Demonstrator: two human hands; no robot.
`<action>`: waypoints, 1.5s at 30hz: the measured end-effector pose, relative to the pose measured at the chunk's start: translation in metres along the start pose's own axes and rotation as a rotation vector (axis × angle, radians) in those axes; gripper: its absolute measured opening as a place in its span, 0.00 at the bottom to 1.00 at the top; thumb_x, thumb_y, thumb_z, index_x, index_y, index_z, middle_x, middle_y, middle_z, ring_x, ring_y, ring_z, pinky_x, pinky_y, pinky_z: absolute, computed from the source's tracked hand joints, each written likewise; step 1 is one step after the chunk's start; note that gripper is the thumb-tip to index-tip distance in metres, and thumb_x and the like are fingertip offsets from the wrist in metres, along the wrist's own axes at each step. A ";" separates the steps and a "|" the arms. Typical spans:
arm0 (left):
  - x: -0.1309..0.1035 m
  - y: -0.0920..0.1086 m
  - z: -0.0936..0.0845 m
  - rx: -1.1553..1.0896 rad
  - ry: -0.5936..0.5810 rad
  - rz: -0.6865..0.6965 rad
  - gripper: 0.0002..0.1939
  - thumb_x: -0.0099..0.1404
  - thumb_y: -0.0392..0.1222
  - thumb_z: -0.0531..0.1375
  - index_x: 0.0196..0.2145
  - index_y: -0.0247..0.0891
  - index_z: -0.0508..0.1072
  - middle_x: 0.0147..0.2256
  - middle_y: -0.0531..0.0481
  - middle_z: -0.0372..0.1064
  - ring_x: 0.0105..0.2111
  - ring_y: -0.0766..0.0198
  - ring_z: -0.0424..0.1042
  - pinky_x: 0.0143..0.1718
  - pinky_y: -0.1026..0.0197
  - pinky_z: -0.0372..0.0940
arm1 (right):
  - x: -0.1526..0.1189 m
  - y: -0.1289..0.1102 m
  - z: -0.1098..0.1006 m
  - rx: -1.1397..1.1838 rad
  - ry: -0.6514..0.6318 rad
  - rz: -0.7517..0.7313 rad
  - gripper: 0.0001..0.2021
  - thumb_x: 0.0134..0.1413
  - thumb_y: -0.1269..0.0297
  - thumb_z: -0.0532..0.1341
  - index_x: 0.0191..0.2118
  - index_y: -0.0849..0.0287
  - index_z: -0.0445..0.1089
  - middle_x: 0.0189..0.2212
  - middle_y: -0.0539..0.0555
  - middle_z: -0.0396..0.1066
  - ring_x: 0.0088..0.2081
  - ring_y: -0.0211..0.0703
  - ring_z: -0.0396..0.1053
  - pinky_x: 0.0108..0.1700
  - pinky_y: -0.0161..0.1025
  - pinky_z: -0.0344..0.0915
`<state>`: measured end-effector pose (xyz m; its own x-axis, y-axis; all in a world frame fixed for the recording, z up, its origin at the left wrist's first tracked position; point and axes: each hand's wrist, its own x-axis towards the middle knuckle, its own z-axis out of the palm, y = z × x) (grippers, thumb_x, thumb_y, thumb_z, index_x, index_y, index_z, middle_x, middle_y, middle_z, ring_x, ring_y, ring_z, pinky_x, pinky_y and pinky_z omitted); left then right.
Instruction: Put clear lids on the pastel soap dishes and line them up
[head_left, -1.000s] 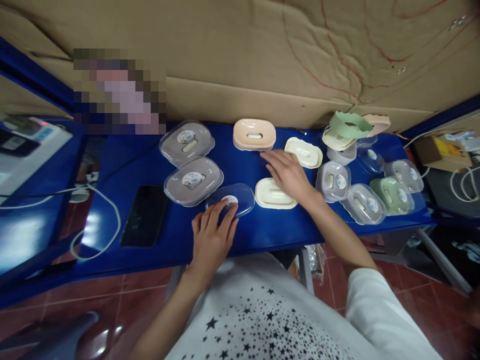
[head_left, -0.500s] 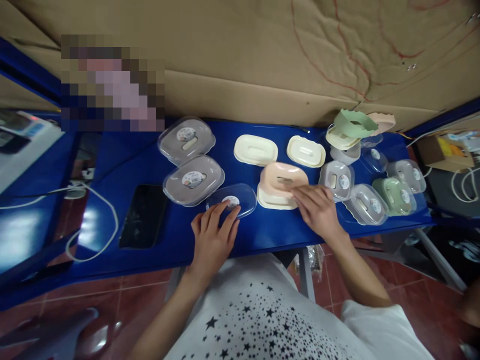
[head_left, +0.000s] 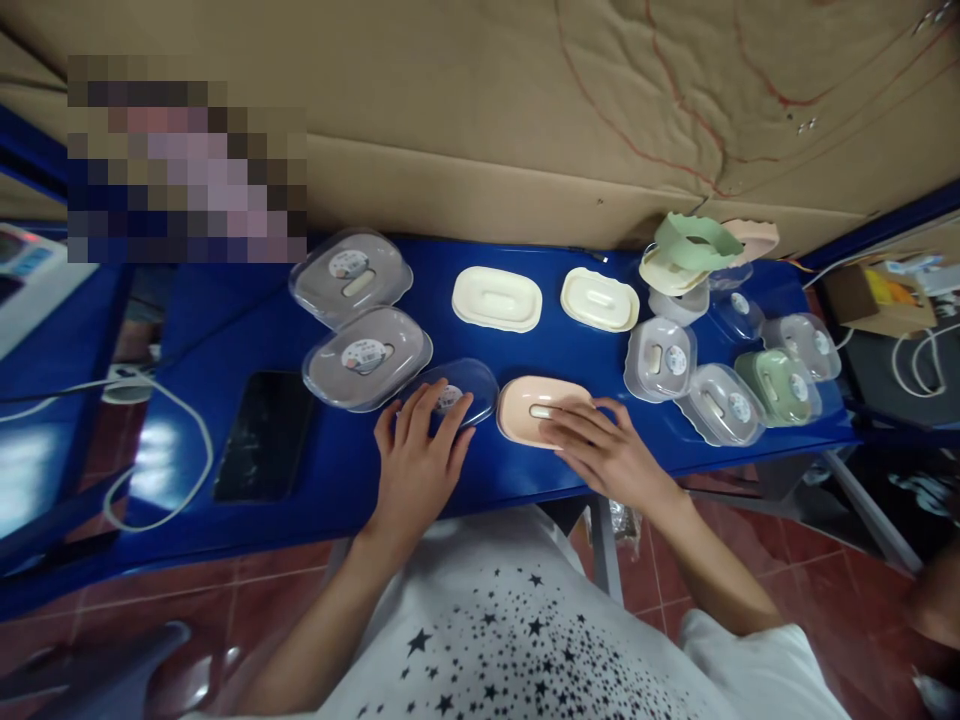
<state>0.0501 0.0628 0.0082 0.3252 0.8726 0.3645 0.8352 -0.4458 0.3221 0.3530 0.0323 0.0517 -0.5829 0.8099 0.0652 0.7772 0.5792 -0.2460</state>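
My left hand rests with fingers apart on a clear plastic lid that has a round white sticker. The fingertips touch its near side and top. To the right, my right hand has its fingers over the right end of a peach plastic cover, with the thumb side hidden in part. A slot in the cover's middle shows a pale strip. The cream base under it is hardly visible. Behind these lie two cream oval trays, a larger one and a smaller one.
Two lidded grey boxes stand at the left, beside a black phone and a white cable. At the right are several clear-lidded boxes and a stack with a green wavy-edged ring. Cardboard lines the back of the blue table.
The peach cover, raised and tilted above its cream base before, now sits lower and flat over it, nearer me. My right hand came down and left with it. My left hand stays on the lid.
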 end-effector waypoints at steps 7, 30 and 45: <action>0.001 -0.002 -0.011 -0.144 0.108 -0.008 0.22 0.77 0.38 0.62 0.66 0.43 0.70 0.63 0.39 0.75 0.65 0.49 0.73 0.65 0.46 0.63 | 0.007 -0.015 0.010 0.080 -0.031 -0.065 0.25 0.75 0.67 0.60 0.71 0.40 0.66 0.70 0.50 0.70 0.71 0.53 0.67 0.72 0.62 0.64; -0.001 0.002 -0.005 -0.250 -0.102 0.282 0.33 0.74 0.43 0.67 0.72 0.44 0.62 0.73 0.32 0.59 0.75 0.42 0.58 0.69 0.39 0.67 | 0.006 -0.006 0.032 0.089 0.172 0.003 0.24 0.75 0.60 0.62 0.72 0.46 0.67 0.68 0.58 0.71 0.72 0.54 0.66 0.70 0.58 0.73; -0.014 -0.015 -0.012 -0.182 0.038 0.026 0.34 0.72 0.42 0.69 0.71 0.44 0.64 0.73 0.30 0.57 0.74 0.36 0.59 0.69 0.35 0.65 | 0.118 0.063 0.017 0.035 0.110 0.089 0.21 0.76 0.57 0.59 0.67 0.59 0.72 0.61 0.62 0.78 0.64 0.57 0.73 0.68 0.58 0.64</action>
<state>0.0275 0.0549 0.0088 0.3258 0.8535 0.4067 0.7312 -0.5001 0.4639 0.3288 0.1628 0.0270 -0.4812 0.8642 0.1469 0.8146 0.5027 -0.2893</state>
